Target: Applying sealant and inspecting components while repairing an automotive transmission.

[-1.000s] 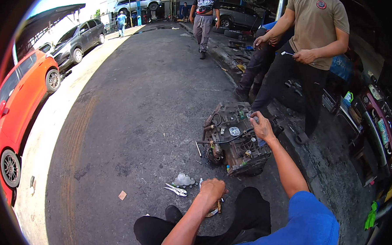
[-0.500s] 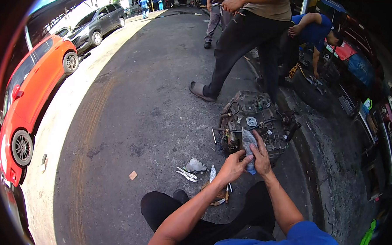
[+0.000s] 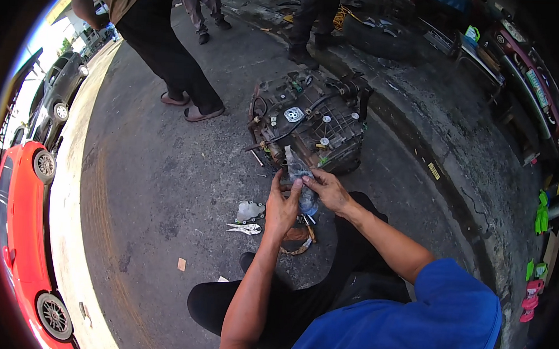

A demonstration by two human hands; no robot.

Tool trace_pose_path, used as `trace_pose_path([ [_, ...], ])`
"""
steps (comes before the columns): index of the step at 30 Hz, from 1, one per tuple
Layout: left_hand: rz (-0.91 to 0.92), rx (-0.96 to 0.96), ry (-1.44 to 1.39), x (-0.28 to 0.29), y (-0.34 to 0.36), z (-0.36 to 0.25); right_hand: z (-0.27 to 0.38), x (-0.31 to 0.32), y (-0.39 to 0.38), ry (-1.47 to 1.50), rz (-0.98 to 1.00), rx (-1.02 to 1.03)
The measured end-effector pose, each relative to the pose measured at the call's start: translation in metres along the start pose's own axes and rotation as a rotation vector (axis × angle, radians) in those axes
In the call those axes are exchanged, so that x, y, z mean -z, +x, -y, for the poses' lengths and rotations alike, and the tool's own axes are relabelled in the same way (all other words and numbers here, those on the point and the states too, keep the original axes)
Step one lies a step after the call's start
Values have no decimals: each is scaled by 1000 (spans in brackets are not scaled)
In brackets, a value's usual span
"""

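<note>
Dk grnd point(image 3: 153, 200), metal assy point(image 3: 311, 127), pliers point(image 3: 244, 229), plate point(image 3: 250, 211)

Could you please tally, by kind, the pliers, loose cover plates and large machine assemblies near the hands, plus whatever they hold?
Silver metal pliers: 1
Grey metal cover plate: 1
Large brown-grey metal machine assembly: 1
Held crumpled grey-blue item: 1
Total: 4

I see on my feed a red car point(image 3: 31, 226) far left, a dark car point(image 3: 65, 84) beyond it, a black-trousered bystander point(image 3: 166, 51) upper left, a maroon bumper point(image 3: 526, 67) upper right.
</note>
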State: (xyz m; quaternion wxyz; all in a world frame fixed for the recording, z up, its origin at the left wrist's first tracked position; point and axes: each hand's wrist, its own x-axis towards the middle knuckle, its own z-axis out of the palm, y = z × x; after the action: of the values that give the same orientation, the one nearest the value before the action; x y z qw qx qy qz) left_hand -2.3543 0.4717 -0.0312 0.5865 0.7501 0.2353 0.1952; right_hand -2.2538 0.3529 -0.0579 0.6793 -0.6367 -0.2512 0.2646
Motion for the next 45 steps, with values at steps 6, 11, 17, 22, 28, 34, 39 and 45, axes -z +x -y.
trace_pose_path([
  [6, 227, 217, -249, 10, -1, 10, -6, 7, -4, -150, -58, -4],
  [11, 68, 198, -192, 1, 6, 2, -5, 8, -7, -274, -176, 18],
  [17, 65, 89, -201, -7, 23, 18, 1, 3, -2, 41, -24, -31],
  [22, 366, 198, -409, -9, 21, 29, 9, 21, 2, 282, 97, -134],
  [28, 246, 71, 265, -11, 8, 16, -5, 43, -10, -164, -68, -41],
  [34, 472, -179, 791, 4, -12, 30, -13, 137, -7, -257, -583, 39],
  [39, 775, -46, 953, 11, -10, 13, -55, 262, -23, -270, -867, 10],
  [45, 772, -5, 1010, 27, -27, 28, -159, 237, -50, -317, -750, -354],
])
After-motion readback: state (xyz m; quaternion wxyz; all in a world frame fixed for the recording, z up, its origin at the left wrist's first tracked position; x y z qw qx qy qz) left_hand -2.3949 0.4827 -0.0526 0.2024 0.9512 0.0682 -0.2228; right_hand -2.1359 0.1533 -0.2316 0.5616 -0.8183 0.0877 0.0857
